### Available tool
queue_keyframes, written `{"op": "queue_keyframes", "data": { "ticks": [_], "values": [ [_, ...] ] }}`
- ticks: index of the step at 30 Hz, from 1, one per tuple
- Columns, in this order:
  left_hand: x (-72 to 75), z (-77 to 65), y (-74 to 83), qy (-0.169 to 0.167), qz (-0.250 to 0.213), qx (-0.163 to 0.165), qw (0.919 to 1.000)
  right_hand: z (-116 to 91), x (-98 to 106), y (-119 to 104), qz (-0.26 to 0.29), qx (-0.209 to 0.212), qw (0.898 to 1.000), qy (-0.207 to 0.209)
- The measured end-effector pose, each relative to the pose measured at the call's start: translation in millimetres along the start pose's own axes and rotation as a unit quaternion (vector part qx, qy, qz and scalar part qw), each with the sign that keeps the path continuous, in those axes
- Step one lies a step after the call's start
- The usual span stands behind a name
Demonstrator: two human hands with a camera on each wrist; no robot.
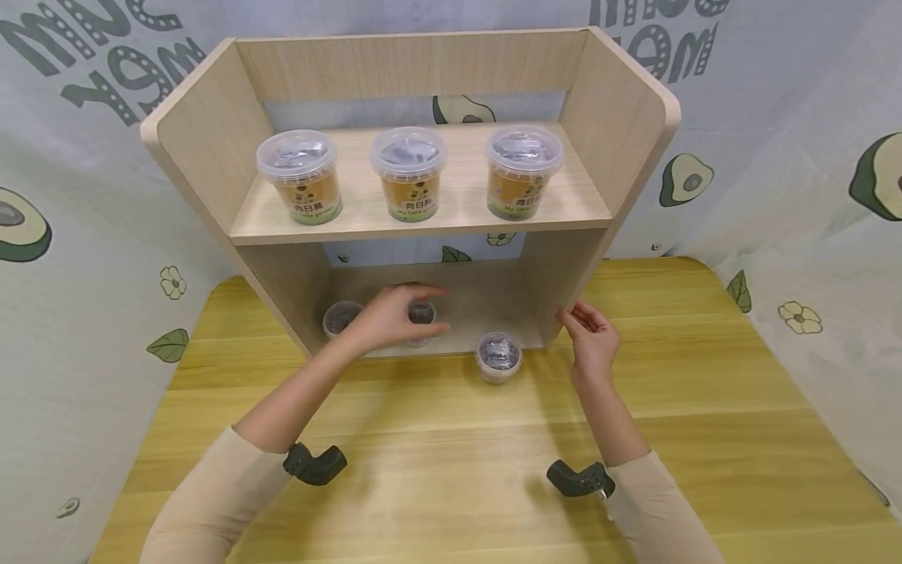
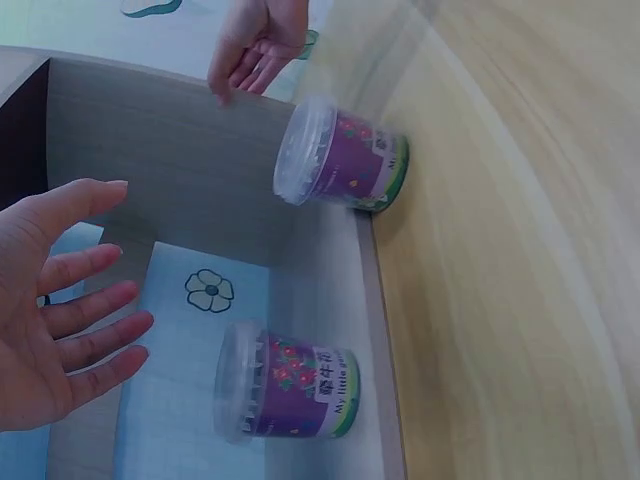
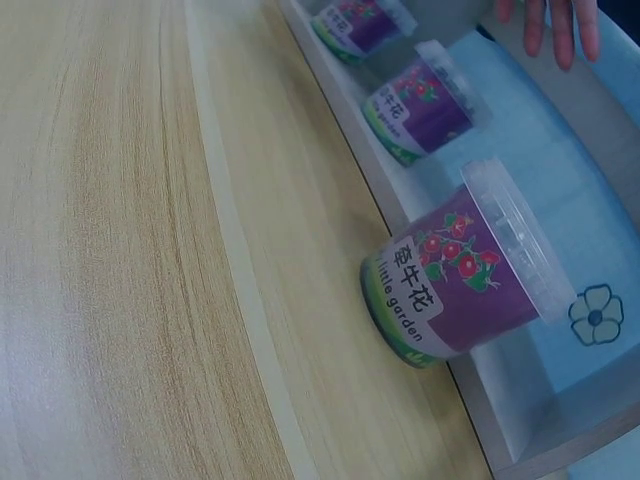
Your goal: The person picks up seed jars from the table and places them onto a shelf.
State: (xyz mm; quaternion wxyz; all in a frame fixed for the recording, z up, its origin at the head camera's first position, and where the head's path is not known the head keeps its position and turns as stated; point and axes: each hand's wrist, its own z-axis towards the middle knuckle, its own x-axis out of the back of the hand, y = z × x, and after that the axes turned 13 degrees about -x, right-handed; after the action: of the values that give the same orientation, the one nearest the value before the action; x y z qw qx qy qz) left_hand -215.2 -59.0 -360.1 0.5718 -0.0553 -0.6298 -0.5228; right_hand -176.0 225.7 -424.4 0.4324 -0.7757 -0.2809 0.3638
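My left hand [image 1: 395, 317] reaches into the lower level of the wooden shelf, thumb and fingers spread apart around a lidded cup [image 1: 421, 313]. In the left wrist view this hand [image 2: 70, 310] stands off from the purple flower-printed cup [image 2: 295, 385], with nothing in its grasp. My right hand [image 1: 592, 345] rests its fingertips at the front edge of the shelf's right side panel [image 1: 564, 301]. Close to it, another purple cup [image 3: 450, 275] stands on the table, right at the shelf's front edge. A third lidded cup [image 1: 341, 316] sits at the lower left, partly behind my left arm.
On the upper shelf board [image 1: 465, 223] stand three lidded cups with orange labels: left [image 1: 308, 196], middle [image 1: 411, 192] and right [image 1: 517, 192]. The shelf stands toward the back of a wooden table [image 1: 451, 470], before a patterned cloth [image 1: 775, 235].
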Motion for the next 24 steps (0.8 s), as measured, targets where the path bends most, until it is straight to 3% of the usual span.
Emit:
{"op": "queue_keyframes", "data": {
  "ticks": [10, 15, 24],
  "values": [
    [-21.8, -5.6, 12.1, -0.034, 0.044, -0.032, 0.9979, 1.5, -0.8, 1.0, 0.005, 0.010, 1.000, 0.003],
    [-32.5, -7.8, 12.6, -0.045, 0.029, -0.046, 0.9975, 1.8, -1.8, 1.6, 0.010, 0.015, 1.000, 0.005],
    [-39.3, -6.4, 15.2, -0.039, 0.041, -0.046, 0.9973, 1.0, -0.6, 0.5, 0.009, 0.006, 1.000, 0.004]
  ]
}}
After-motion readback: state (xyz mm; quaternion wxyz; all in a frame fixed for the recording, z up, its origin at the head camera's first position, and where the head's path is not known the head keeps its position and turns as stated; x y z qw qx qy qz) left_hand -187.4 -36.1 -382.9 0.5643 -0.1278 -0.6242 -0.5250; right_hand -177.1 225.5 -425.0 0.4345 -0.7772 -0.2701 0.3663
